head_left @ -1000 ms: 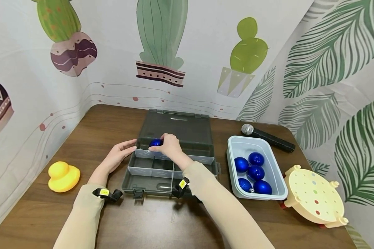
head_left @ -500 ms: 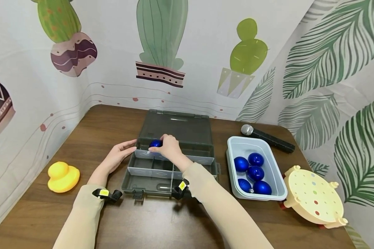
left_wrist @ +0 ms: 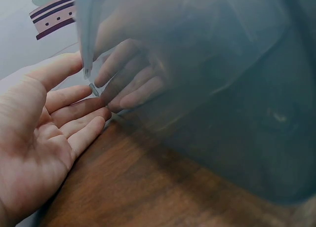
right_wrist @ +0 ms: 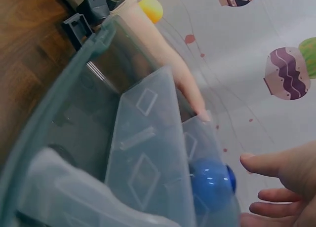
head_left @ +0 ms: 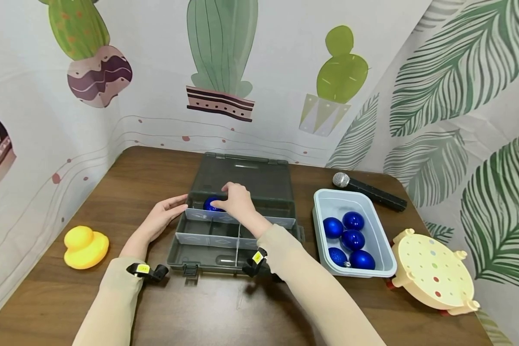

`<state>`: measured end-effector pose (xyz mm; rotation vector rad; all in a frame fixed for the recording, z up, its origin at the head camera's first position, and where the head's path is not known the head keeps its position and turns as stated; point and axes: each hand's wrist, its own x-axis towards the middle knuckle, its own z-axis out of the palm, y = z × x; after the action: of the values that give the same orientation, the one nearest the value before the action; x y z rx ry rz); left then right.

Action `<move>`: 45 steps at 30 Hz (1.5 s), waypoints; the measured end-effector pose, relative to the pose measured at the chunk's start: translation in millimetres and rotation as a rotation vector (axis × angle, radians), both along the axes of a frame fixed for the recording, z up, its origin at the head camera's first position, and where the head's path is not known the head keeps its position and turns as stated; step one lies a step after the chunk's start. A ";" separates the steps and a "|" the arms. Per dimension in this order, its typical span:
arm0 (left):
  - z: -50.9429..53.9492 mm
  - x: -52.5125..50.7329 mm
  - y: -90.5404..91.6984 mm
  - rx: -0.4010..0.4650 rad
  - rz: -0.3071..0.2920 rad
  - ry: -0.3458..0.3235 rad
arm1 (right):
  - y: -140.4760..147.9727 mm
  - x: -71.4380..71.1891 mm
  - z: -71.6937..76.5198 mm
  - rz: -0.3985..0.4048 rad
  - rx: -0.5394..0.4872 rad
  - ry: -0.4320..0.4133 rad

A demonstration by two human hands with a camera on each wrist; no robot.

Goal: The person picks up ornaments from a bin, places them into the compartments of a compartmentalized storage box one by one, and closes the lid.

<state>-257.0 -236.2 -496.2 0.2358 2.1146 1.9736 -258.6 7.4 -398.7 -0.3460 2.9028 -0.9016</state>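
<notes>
The grey transparent divided box (head_left: 199,262) lies with its lid (head_left: 246,175) tipped back. In its rear left compartment sits a blue ball (head_left: 211,203), seen partly through a divider in the right wrist view (right_wrist: 210,182). Over that compartment is the right hand (head_left: 239,202), thumb and fingers spread apart beside the ball; a gap shows between them in the right wrist view (right_wrist: 284,192). The left hand (head_left: 160,218) touches the box's left side with straight fingers, palm facing it in the left wrist view (left_wrist: 49,123).
To the right stands a light blue tub (head_left: 389,254) holding several blue balls (head_left: 352,240). Behind it lies a black microphone (head_left: 372,192). A cream round stool-like object (head_left: 434,271) is at the far right, a yellow rubber duck (head_left: 85,247) at the left.
The right hand has let go of the blue ball, its thumb and fingers parting and shifting slightly right. The ball now sits lower in the compartment. The left hand stays against the box.
</notes>
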 end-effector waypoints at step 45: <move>-0.9 -0.9 1.2 0.013 0.007 0.023 | 213.6 -3.2 74.8 0.039 0.061 0.160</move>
<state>-257.8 -235.0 -497.1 0.2547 2.1200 1.9983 -261.8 221.0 -323.9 -0.4896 3.0480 -0.8126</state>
